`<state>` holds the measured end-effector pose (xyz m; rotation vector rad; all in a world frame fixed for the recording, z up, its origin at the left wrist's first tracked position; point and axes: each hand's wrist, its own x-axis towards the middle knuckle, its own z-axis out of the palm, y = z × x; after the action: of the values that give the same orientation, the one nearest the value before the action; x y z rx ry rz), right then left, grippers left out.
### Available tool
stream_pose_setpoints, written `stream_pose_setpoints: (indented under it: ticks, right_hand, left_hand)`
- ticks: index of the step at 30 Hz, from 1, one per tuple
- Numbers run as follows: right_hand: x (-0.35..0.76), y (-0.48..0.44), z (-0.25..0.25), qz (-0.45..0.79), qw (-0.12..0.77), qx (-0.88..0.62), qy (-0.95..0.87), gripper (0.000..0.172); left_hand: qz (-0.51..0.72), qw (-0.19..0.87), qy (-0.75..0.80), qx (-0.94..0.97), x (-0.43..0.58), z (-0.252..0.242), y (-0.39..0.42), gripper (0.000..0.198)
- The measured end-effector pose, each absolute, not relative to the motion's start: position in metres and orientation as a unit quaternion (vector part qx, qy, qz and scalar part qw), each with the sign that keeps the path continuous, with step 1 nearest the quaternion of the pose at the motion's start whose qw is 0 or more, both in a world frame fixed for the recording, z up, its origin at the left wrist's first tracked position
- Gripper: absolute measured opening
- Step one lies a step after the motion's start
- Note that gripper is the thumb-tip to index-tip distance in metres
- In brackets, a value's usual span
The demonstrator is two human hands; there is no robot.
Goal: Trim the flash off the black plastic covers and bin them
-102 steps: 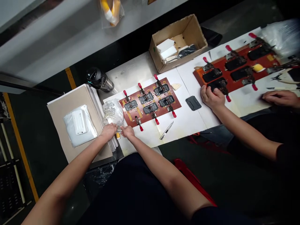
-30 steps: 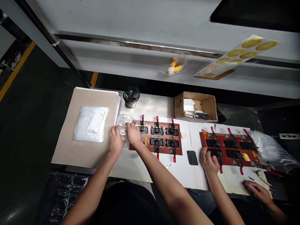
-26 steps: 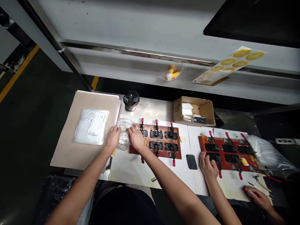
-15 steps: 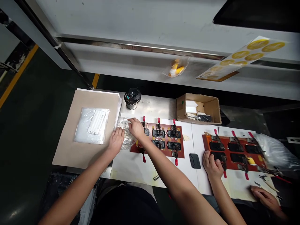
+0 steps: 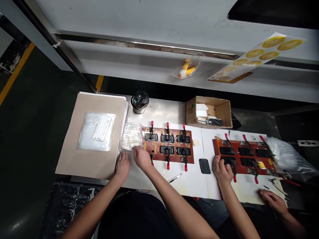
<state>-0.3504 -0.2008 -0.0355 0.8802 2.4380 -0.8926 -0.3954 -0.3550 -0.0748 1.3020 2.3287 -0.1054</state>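
Note:
My left hand (image 5: 123,166) lies on the white paper sheet (image 5: 139,177), fingers stretched toward a pile of clear plastic bags (image 5: 131,139), just short of it. My right hand (image 5: 141,157) rests beside it with fingers curled, by the lower left corner of a red clamp board (image 5: 168,146) that holds several black parts. What the curled fingers hold, if anything, is hidden. Neither hand touches the bag pile.
Left is a beige card stack (image 5: 82,156) with a bagged white case (image 5: 99,130) on it. A steel flask (image 5: 139,101) and a cardboard box (image 5: 209,111) stand behind. A black part (image 5: 204,166) and a blade (image 5: 174,178) lie nearby. A co-worker's hand (image 5: 221,169) is at a second red board (image 5: 245,156).
Both my hands have drawn back toward me, off the bag pile. The pile now lies flat and free beside the red board. The view has shifted slightly.

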Motion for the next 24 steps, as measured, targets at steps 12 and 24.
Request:
stream_pose_setpoints:
  ticks: [12,24]
  right_hand:
    - [-0.329,-0.26,-0.061,-0.311,0.245,0.309,0.865,0.031]
    - [-0.242,-0.321,-0.041,-0.358,0.249,0.309,0.845,0.023]
  left_hand:
    - [-0.077,0.233,0.838,0.488,-0.401,-0.105,-0.361,0.042]
    - [-0.086,0.259,0.839,0.47,-0.395,-0.116,-0.367,0.059]
